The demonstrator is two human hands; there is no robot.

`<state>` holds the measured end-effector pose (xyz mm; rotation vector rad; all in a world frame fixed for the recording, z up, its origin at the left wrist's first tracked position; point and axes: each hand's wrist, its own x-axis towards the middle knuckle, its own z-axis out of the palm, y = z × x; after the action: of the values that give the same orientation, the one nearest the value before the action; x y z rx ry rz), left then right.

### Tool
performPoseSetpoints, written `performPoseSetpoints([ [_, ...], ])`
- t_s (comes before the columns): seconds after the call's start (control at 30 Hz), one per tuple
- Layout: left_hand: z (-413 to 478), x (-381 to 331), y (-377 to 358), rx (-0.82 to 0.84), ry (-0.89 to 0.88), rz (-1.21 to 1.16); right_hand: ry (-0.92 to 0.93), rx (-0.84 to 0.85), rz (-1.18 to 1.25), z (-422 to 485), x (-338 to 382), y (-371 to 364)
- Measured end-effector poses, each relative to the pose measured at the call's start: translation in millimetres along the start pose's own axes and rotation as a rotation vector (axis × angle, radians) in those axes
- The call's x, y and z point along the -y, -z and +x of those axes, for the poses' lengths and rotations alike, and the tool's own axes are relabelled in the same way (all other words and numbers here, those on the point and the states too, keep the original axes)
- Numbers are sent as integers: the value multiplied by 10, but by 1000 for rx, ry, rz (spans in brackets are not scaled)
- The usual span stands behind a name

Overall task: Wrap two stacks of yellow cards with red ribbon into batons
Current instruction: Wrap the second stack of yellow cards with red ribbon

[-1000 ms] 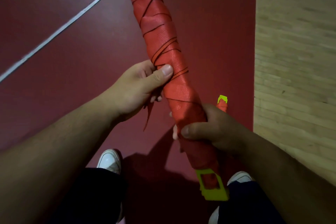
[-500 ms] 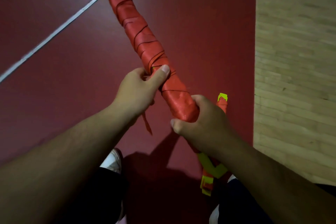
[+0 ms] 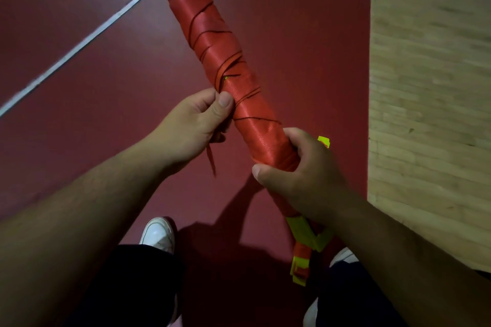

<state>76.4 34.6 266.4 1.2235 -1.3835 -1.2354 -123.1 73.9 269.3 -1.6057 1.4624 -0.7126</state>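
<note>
A long baton (image 3: 212, 42) wrapped in red ribbon slants from the top centre down toward me. Its yellow card end (image 3: 308, 233) shows below my right hand (image 3: 300, 178), which grips the lower part of the baton. My left hand (image 3: 196, 125) pinches the loose ribbon end (image 3: 211, 159) against the baton's left side at mid-length, and the tail hangs below the fingers. A second wrapped baton lies on the floor behind my right hand; only its yellow tips (image 3: 324, 141) (image 3: 300, 271) and a bit of red show.
I stand on a dark red floor (image 3: 79, 127) crossed by a white line (image 3: 79, 45). Pale wooden flooring (image 3: 430, 87) runs down the right side. My white shoes (image 3: 158, 233) and dark trousers are at the bottom edge.
The baton has come closer to the camera and its far yellow end has left the frame at the top. My left thumb has shifted from over the baton to its left side.
</note>
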Motion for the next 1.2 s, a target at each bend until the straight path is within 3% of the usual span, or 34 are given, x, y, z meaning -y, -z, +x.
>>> performPoseSetpoints([
  [0.23,1,-9,105,48,-105,65,45,9,3,24,22,87],
  [0.37,22,4,132,93,-67,10,66,-38,-68,39,37,152],
  [0.57,26,55,71,-10,11,77,47,87,227,21,86,153],
  [0.73,28,23,63,64,-2,-124,84,221,361,0,123,211],
  [1.2,16,27,93,64,-42,-239,34,274,572,-41,175,251],
])
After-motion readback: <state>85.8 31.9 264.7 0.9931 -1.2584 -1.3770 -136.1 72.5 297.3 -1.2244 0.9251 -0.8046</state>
